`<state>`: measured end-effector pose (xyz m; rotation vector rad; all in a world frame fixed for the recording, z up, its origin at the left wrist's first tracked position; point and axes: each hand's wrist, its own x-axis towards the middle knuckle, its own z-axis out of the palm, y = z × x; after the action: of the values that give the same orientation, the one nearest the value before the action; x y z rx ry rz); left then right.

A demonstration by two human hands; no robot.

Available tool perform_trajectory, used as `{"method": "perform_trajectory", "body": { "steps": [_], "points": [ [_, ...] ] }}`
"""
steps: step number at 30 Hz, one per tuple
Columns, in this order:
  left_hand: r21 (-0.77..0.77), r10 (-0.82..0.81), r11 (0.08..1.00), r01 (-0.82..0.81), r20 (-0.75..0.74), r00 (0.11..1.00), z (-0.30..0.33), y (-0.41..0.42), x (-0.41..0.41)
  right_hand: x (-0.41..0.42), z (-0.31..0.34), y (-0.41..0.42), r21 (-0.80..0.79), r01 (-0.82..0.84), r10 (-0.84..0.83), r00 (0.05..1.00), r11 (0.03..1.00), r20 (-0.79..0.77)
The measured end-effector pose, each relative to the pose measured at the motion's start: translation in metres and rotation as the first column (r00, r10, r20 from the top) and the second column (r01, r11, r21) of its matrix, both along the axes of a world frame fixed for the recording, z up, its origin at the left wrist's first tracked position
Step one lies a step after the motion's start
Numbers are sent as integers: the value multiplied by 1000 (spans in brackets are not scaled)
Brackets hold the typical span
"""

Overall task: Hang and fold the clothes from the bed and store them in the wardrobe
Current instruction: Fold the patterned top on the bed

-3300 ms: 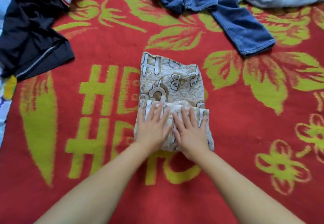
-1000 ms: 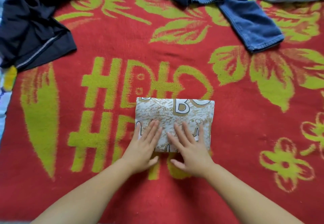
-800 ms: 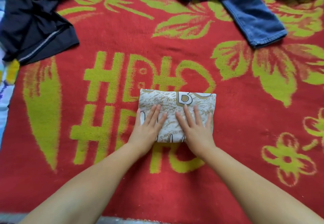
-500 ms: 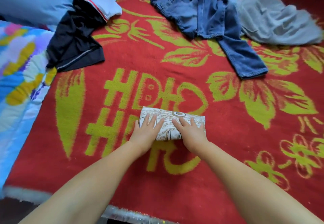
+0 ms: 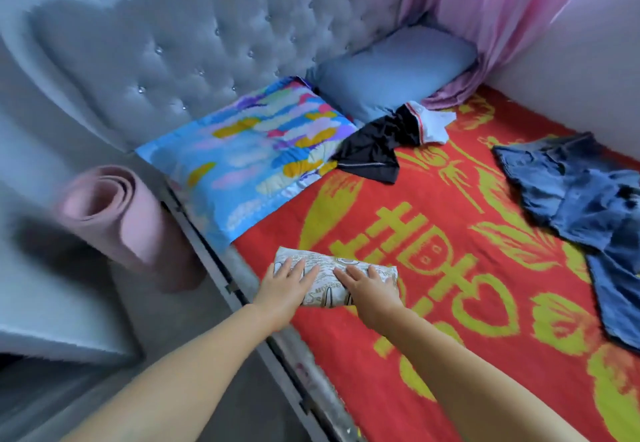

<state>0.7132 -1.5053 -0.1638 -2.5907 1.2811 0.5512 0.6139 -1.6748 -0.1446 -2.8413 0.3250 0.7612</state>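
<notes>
Home bedroom: bed [image 5: 450, 303] with red blanket against grey tufted headboard [image 5: 194, 46]; pillows [image 5: 249, 157] below headboard, pink curtain [image 5: 502, 19] beside it, clothes [image 5: 585, 199] strewn.

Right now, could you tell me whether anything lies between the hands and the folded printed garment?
Nothing visible does: the left hand and right hand already rest flat on the folded printed garment, fingers straight. The wardrobe is not in view, so the way there cannot be judged.

Bed blanket [image 5: 485, 355]: coarse woven pile, matt; folded garment [image 5: 332, 277]: printed soft cloth; headboard [image 5: 194, 53]: tufted velvety upholstery; jeans [image 5: 588, 206]: denim.
</notes>
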Motion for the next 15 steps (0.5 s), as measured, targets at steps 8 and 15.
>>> {"method": "perform_trajectory", "body": {
  "steps": [8,15],
  "points": [
    [-41,334,942,-332,50,941,34,218,-16,53,31,194,-62,-386,388,921,920,28],
    [-58,608,793,-606,3,794,48,484,-110,29,27,461,-4,-658,658,753,753,25]
  ]
}}
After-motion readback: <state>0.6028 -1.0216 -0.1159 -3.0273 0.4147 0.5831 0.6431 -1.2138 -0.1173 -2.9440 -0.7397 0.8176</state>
